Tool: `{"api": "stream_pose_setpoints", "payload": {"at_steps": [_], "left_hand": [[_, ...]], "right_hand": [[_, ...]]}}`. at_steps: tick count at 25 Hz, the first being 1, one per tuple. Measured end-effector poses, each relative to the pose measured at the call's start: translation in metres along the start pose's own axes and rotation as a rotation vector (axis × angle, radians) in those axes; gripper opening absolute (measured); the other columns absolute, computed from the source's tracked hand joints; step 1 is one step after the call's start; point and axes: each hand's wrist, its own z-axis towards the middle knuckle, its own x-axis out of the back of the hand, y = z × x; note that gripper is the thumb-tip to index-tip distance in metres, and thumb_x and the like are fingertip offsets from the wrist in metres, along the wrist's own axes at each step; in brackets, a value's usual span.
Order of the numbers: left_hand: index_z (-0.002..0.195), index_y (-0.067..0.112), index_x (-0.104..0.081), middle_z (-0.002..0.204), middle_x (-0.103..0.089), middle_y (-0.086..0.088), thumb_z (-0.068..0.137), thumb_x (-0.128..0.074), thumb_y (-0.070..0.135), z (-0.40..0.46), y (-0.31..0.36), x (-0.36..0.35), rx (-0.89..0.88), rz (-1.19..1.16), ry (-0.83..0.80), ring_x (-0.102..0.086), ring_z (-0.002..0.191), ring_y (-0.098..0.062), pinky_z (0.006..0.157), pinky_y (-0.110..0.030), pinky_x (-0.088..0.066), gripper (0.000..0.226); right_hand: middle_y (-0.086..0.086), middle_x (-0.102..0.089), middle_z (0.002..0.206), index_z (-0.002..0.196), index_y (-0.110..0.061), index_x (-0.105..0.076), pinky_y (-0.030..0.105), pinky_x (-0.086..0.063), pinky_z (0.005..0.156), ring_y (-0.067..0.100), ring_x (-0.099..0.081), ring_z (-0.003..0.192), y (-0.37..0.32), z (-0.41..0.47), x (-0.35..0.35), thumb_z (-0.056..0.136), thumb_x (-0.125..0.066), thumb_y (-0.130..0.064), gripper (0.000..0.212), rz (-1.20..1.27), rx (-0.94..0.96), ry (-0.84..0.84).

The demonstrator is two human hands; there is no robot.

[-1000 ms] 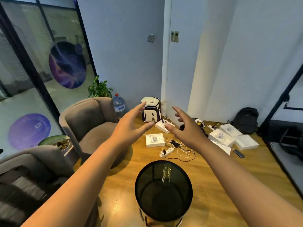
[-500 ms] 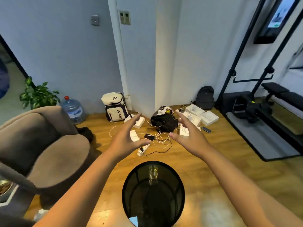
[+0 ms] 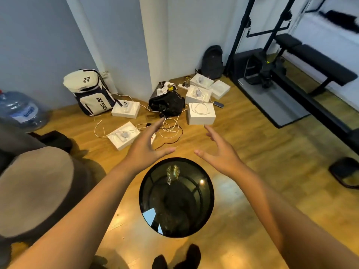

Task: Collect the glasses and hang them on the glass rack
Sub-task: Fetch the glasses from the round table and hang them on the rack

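Both hands, left hand (image 3: pixel 144 150) and right hand (image 3: pixel 221 154), hovered spread and empty at mid-frame; what looked like a glass (image 3: pixel 172 172) stood just below, on the round dark surface (image 3: pixel 202 210).

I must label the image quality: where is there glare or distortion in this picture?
Head view: bright glare spots on the dark glass table beside the glass; wide-angle lens bends the walls and gym frame; slight softness at the edges.
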Motion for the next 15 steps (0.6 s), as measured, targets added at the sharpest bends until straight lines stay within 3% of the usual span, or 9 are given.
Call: {"api": "stream_pose_setpoints", "payload": {"at_steps": [6,9,11,15], "left_hand": [[0.158,0.049,-0.026,0.161,-0.040,0.014,0.064,-0.084,0.070,0.019,-0.083,-0.046,0.052,0.038,-0.137,-0.037,0.147,-0.007,0.118,-0.043,-0.038,0.113],[0.156,0.062,-0.013,0.166,-0.032,0.013,0.061,-0.088,0.066,0.028,-0.137,-0.078,0.125,0.040,-0.152,-0.030,0.152,-0.012,0.120,-0.046,-0.035,0.121],[0.159,0.058,-0.005,0.169,-0.025,0.012,0.061,-0.093,0.058,0.025,-0.148,-0.090,0.133,0.029,-0.153,-0.025,0.155,-0.013,0.121,-0.047,-0.032,0.132],[0.163,0.047,0.001,0.172,-0.012,0.016,0.062,-0.097,0.052,0.026,-0.225,-0.146,0.216,0.018,-0.184,-0.015,0.157,-0.009,0.125,-0.047,-0.027,0.141]], "right_hand": [[-0.009,-0.043,0.162,0.156,-0.060,-0.024,0.031,-0.037,0.105,0.008,-0.039,0.147,0.060,0.040,-0.051,0.077,-0.080,-0.067,0.097,0.053,-0.083,-0.053],[-0.012,-0.040,0.163,0.152,-0.068,-0.022,0.031,-0.038,0.106,0.001,-0.037,0.145,0.101,0.064,-0.084,0.069,-0.078,-0.077,0.100,0.078,-0.133,-0.097],[-0.014,-0.038,0.165,0.148,-0.074,-0.020,0.034,-0.039,0.108,0.001,-0.035,0.146,0.114,0.064,-0.091,0.067,-0.079,-0.077,0.100,0.067,-0.131,-0.108],[-0.013,-0.041,0.163,0.157,-0.059,-0.024,0.047,-0.043,0.116,0.010,-0.039,0.148,0.182,0.079,-0.148,0.066,-0.081,-0.076,0.108,0.090,-0.241,-0.185]]}}
